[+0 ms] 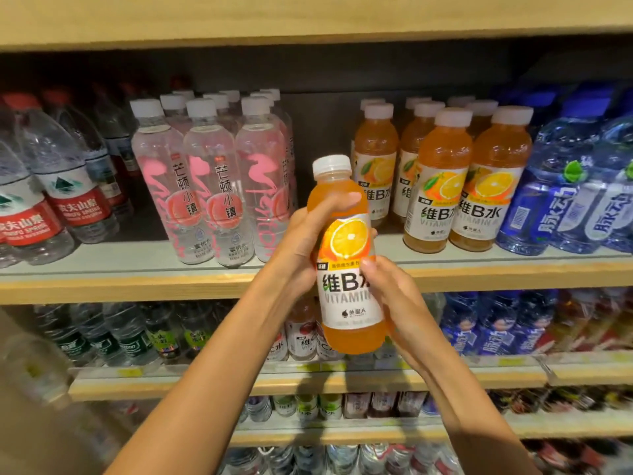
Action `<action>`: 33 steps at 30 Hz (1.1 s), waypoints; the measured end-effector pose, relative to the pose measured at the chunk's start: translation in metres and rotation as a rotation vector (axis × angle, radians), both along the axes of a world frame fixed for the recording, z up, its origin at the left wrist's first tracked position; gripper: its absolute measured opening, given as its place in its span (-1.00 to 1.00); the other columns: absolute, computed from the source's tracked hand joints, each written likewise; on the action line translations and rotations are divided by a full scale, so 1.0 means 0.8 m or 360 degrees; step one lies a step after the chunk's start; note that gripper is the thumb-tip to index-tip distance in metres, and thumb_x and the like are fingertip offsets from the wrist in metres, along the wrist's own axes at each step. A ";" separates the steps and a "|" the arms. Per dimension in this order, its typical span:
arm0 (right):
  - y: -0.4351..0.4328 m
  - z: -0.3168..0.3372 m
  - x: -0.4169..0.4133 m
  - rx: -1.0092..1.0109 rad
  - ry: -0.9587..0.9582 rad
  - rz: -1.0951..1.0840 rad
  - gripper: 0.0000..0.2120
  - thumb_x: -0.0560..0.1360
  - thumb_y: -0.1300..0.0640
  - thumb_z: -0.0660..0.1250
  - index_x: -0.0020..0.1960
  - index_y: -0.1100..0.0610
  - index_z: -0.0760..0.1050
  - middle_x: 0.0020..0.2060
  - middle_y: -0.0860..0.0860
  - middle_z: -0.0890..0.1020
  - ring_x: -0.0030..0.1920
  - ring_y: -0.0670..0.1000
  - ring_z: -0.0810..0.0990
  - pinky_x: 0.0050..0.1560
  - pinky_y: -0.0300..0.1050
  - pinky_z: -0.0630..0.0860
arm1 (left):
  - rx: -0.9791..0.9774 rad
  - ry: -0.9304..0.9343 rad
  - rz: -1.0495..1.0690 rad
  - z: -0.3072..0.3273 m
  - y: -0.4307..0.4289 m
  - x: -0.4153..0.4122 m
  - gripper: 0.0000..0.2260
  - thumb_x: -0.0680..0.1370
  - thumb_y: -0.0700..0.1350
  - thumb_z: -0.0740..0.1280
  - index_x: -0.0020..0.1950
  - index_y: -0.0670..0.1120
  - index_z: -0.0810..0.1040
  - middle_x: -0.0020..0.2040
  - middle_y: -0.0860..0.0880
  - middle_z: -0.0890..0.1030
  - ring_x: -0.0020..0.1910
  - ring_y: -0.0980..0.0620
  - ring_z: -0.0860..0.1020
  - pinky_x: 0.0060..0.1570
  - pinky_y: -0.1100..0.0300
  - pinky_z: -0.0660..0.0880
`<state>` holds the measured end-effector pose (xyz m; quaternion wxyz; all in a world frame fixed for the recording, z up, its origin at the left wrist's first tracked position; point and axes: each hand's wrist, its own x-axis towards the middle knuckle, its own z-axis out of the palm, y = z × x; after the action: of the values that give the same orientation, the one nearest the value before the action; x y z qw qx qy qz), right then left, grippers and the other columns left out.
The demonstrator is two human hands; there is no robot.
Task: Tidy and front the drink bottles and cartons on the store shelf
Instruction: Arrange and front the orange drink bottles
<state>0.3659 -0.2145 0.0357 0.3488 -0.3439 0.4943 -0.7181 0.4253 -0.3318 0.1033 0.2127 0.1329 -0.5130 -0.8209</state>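
An orange vitamin drink bottle (346, 255) with a white cap is held upright in front of the shelf, its label with an orange slice facing me. My left hand (308, 231) grips its upper body from the left, fingers wrapped over the shoulder. My right hand (394, 296) grips its lower half from the right, thumb on the label. More bottles of the same orange drink (442, 186) stand in rows on the shelf (137, 269) behind and to the right. An open gap on the shelf lies directly behind the held bottle.
Pink peach water bottles (212, 180) stand left of the gap, red-label water bottles (51, 200) at far left, blue bottles (565, 197) at far right. Lower shelves (308, 378) hold several more drinks. A wooden shelf board (308, 22) runs overhead.
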 end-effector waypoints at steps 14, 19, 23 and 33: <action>0.032 -0.051 0.018 -0.0008 -0.0731 0.0636 -0.29 0.23 -0.28 0.50 0.17 0.20 0.52 -0.12 0.23 0.62 -0.19 0.18 0.62 -0.11 0.06 0.58 | 0.0324 0.0135 -0.0523 -0.055 0.022 -0.007 -0.40 0.19 0.06 0.60 0.10 -0.18 0.53 -0.03 -0.20 0.66 -0.11 -0.12 0.65 -0.03 0.03 0.58; 0.046 -0.059 0.018 0.0347 -0.0024 -0.0129 -0.57 0.26 -0.23 0.48 0.05 -0.08 0.58 -0.07 -0.03 0.71 -0.05 -0.03 0.68 -0.07 -0.12 0.61 | -0.0402 -0.0417 0.0354 -0.062 0.048 0.001 -0.69 0.46 0.13 0.42 0.06 -0.07 0.59 -0.04 -0.11 0.70 -0.03 -0.08 0.67 0.05 0.03 0.58; 0.043 -0.069 0.027 0.0583 0.0514 -0.0547 -0.57 0.26 -0.26 0.45 -0.03 -0.02 0.50 -0.19 -0.12 0.64 -0.13 -0.09 0.62 -0.13 -0.08 0.52 | -0.0335 -0.0358 0.0746 -0.064 0.070 -0.005 -0.74 0.38 -0.02 0.53 -0.02 -0.08 0.61 -0.20 -0.02 0.69 -0.22 0.06 0.67 -0.18 0.18 0.59; 0.055 -0.069 -0.005 0.0195 -0.0642 0.0587 -0.15 0.19 -0.38 0.46 0.30 0.12 0.47 0.07 0.17 0.65 0.03 0.16 0.65 0.08 0.11 0.56 | 0.0437 0.0026 0.0038 -0.055 0.048 -0.001 -0.70 0.22 -0.15 0.50 -0.12 -0.16 0.54 -0.19 -0.13 0.57 -0.26 -0.09 0.55 -0.15 0.10 0.47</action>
<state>0.3619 -0.1708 -0.0195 0.5852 -0.2564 0.3863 -0.6652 0.4248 -0.2936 0.0596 0.2063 0.1602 -0.3925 -0.8819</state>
